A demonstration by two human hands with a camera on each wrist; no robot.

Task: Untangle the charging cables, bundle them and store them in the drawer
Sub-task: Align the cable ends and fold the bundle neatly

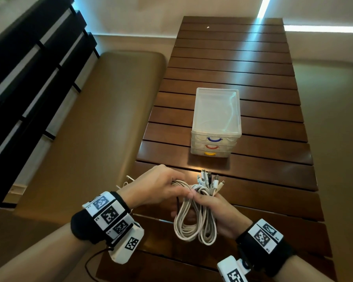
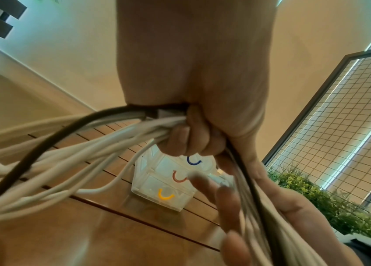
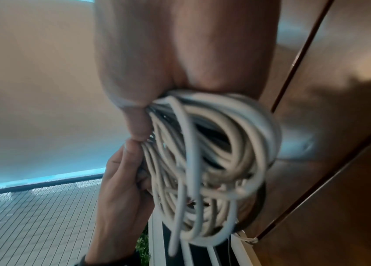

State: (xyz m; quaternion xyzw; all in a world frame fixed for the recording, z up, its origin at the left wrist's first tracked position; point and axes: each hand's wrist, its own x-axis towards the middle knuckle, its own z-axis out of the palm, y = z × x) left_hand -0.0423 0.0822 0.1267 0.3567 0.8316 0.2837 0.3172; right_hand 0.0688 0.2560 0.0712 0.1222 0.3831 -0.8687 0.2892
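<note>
A bundle of white charging cables (image 1: 194,222) with one black cable hangs in loops above the near end of the wooden table (image 1: 253,176). My left hand (image 1: 161,190) grips the strands from the left, fingers curled round the cables (image 2: 111,140). My right hand (image 1: 210,208) holds the looped bundle (image 3: 214,153) from the right, with the connector ends (image 1: 210,180) sticking up above it. The two hands touch at the top of the loops. A translucent three-drawer box (image 1: 215,121) stands further back; its drawers, with blue, red and yellow handles, look closed.
A tan padded bench (image 1: 94,123) runs along the table's left side, with a dark slatted shelf (image 1: 29,64) beyond it. A wire grid panel (image 2: 339,126) and green plants (image 2: 316,207) show in the left wrist view. A small white speck (image 1: 207,27) lies far back on the table.
</note>
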